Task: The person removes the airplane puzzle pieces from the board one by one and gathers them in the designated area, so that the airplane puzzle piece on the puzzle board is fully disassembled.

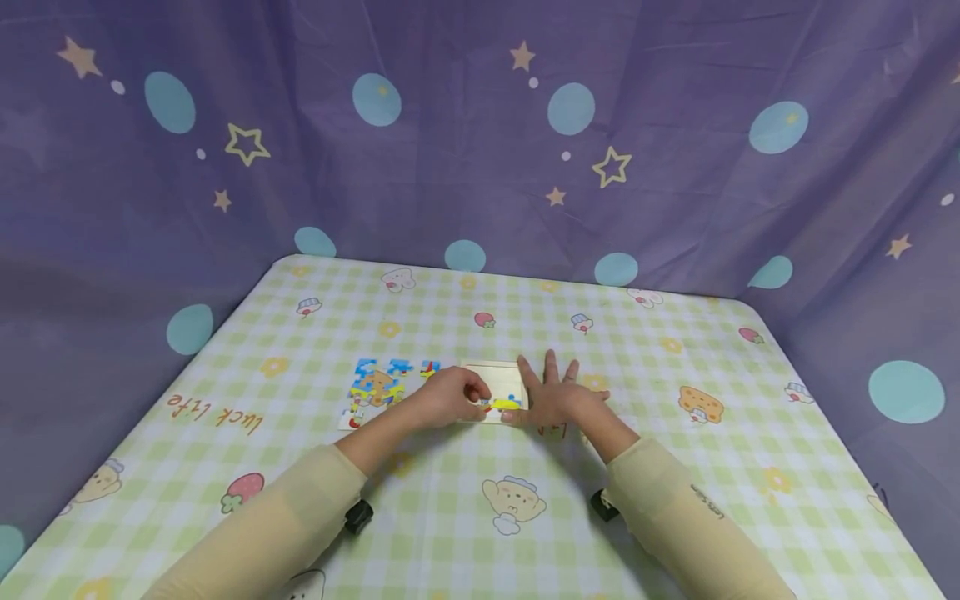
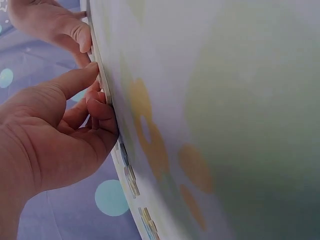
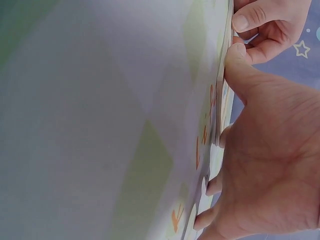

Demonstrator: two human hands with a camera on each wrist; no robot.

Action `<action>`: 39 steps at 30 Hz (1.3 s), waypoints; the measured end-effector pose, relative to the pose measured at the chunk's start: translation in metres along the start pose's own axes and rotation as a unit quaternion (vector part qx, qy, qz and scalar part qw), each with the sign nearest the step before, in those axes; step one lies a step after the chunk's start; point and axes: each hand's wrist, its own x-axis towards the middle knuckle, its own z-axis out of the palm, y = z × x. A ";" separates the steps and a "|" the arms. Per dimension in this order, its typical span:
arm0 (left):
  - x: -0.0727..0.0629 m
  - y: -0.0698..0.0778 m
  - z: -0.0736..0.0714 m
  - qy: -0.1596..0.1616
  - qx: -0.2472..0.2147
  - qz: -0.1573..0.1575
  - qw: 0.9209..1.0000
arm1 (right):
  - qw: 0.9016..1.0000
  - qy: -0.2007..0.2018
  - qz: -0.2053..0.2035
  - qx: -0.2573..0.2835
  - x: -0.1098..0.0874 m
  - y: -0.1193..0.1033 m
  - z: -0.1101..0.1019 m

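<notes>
A shallow pale wooden puzzle tray [image 1: 491, 375] lies on the table between both hands, with several colourful pieces fitted along its near side, one of them yellow and blue [image 1: 507, 403]. My left hand [image 1: 448, 395] reaches over the tray's near left part, thumb and curled fingers pinching a small jigsaw piece that they mostly cover. At the tray's right side is my right hand [image 1: 557, 402], its fingers spread and its thumb [image 3: 236, 54] resting on the near edge. In the left wrist view, the left hand's thumb [image 2: 82, 79] touches the tray rim.
Left of the tray lie several loose jigsaw pieces [image 1: 378, 385] in blue, yellow and white, partly behind the left forearm. One blue and red piece [image 1: 430, 367] sits apart near the left hand. A checked cloth [image 1: 465, 492] covers the table, and a purple curtain [image 1: 480, 192] hangs behind.
</notes>
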 end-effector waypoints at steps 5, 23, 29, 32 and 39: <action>-0.001 0.003 -0.001 0.001 0.002 0.001 1.000 | 1.000 0.000 -0.001 -0.002 -0.001 0.000 0.000; -0.001 0.001 0.000 0.021 -0.060 0.004 0.998 | 1.000 -0.004 -0.002 -0.007 0.002 0.000 0.000; -0.002 0.000 0.001 0.010 -0.111 -0.012 0.994 | 1.000 -0.002 -0.001 -0.008 0.003 0.001 0.001; -0.002 0.000 0.001 0.010 -0.113 -0.013 0.993 | 1.000 -0.002 -0.001 -0.009 0.002 0.001 0.001; -0.004 0.000 -0.002 0.030 -0.105 -0.019 0.994 | 1.000 0.000 -0.004 -0.009 0.004 0.002 0.002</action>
